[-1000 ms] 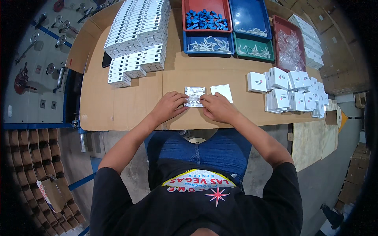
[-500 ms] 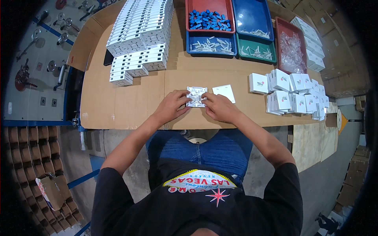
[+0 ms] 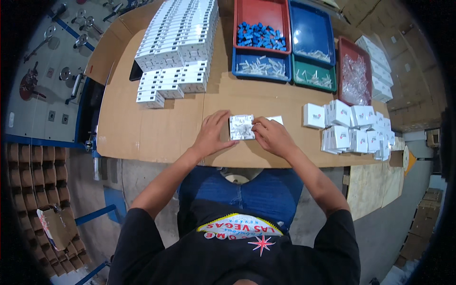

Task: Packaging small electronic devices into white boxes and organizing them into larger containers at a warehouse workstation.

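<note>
Both hands are on the small clear bag (image 3: 242, 127) at the table's (image 3: 156, 128) near edge: left hand (image 3: 213, 134) pinches its left side, right hand (image 3: 269, 134) grips the right. White boxes (image 3: 351, 129) are piled to the right, trays (image 3: 285, 45) behind.

Matt brown cardboard sheet covering the worktop (image 3: 156, 128), dull and smooth, creased along the seams. Small clear plastic bag (image 3: 242, 127), glossy and crinkled, pinched between bare left hand (image 3: 213, 134) and bare right hand (image 3: 270, 137). White paperboard cartons stacked in rows (image 3: 178, 42), smooth, faintly satin. Red, blue and green moulded plastic trays (image 3: 313, 33), slick with a soft sheen. Heap of thin transparent film, probably polythene bags (image 3: 355, 78), shiny. Blue denim cloth over the lap (image 3: 266, 190), coarse weave.
</note>
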Demonstrator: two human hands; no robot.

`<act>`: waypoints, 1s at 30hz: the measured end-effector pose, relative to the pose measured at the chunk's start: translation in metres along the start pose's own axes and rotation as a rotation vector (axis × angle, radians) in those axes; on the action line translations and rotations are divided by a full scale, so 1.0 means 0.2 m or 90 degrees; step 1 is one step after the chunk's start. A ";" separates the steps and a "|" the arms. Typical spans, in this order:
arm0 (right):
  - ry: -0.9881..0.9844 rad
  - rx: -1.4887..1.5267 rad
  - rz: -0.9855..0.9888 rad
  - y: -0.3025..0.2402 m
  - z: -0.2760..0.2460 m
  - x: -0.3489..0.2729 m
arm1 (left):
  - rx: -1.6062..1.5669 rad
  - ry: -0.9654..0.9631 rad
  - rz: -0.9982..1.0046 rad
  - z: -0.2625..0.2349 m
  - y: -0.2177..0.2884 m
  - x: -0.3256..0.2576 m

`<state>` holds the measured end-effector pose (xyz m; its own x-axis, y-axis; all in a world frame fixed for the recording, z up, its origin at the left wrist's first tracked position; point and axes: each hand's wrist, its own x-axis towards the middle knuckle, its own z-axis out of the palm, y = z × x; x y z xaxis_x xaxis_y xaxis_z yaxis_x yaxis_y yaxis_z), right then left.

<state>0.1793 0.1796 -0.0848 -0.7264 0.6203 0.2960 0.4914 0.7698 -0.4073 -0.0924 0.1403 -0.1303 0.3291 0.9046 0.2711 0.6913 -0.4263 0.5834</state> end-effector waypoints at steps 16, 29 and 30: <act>0.283 -0.053 0.288 0.79 -0.33 0.91 | 0.093 0.020 -0.096 0.02 0.11 0.05; 0.248 -0.158 0.396 1.26 -0.32 1.32 | 0.103 -0.015 -0.128 0.00 0.11 0.07; 0.247 -0.159 0.396 1.29 -0.32 1.31 | 0.102 -0.014 -0.128 0.00 0.11 0.08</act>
<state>0.1458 0.5514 -0.0578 -0.0834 0.9226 0.3767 0.8809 0.2450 -0.4049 -0.0719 0.1445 -0.1130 0.1875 0.9717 0.1436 0.8365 -0.2345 0.4953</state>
